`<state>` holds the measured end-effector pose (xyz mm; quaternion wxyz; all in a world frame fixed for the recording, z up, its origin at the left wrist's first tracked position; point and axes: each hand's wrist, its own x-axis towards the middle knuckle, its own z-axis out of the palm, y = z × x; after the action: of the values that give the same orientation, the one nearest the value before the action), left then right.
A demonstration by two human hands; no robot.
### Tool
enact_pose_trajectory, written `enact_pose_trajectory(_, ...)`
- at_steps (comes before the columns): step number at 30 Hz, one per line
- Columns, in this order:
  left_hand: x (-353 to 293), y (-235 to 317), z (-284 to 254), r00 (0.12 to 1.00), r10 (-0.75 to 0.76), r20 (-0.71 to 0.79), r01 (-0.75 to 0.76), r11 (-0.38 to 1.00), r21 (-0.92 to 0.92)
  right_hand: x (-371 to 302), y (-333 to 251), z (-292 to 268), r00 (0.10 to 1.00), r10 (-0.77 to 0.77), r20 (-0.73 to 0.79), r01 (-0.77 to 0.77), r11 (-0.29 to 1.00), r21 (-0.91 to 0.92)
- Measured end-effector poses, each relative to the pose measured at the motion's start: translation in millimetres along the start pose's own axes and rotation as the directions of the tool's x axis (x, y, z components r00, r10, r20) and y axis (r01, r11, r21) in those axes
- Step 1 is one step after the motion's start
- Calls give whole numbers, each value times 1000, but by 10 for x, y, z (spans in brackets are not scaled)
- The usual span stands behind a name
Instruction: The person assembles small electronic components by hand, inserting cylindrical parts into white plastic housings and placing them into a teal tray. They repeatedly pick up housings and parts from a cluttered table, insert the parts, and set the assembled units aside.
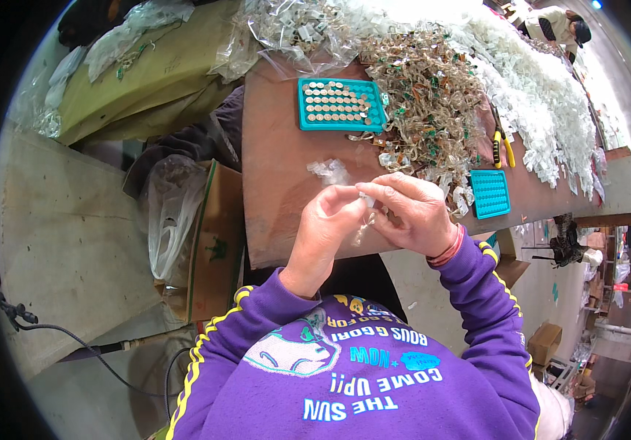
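Observation:
My left hand (324,224) and my right hand (417,218) meet above the table's front edge, their thumbs and fingers pinched together. Between the fingertips is a small whitish piece (367,200), partly hidden and too small to name. A thin pale strip (362,233) hangs under the fingers. Just beyond my left hand, a clump of clear plastic scraps (328,171) lies on the brown tabletop (275,176). A teal tray (304,121) farther back holds rows of silvery round discs in its pockets.
A tangled heap of small clear, brown and green pieces (425,103) covers the table's middle. Behind it spreads a large white pile (543,103). Yellow-and-black pliers (502,145) and a second teal pocketed tray (490,194) lie right. A cardboard box (216,242) with plastic bags stands left.

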<state>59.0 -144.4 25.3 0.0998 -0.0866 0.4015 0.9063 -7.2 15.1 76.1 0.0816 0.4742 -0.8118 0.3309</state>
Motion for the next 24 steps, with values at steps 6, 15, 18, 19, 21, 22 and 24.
enact_pose_trajectory(6,37,-55,-27,999,-18,37,21,997,-71,-8,4,62,993,-74,-92,64,993,-103)
enact_pose_trajectory(15,86,-65,-154,991,129,32,-101,886,-453,41,41,173,987,87,-135,-91,996,-20)
enact_pose_trajectory(18,139,-47,-281,979,203,-27,-196,886,-420,154,323,20,982,170,-80,-182,967,-177)
enact_pose_trajectory(19,153,-61,-295,973,233,-6,-213,880,-425,196,419,13,983,179,-46,-185,949,-254)
enact_pose_trajectory(21,175,-87,-306,959,283,3,-253,861,-442,276,587,13,990,45,131,3,939,-344)
enact_pose_trajectory(22,175,-97,-308,952,306,7,-274,860,-430,300,645,9,980,-7,199,82,924,-374)
enact_pose_trajectory(24,162,-109,-306,947,320,19,-284,866,-411,348,724,31,941,-134,310,265,863,-431)
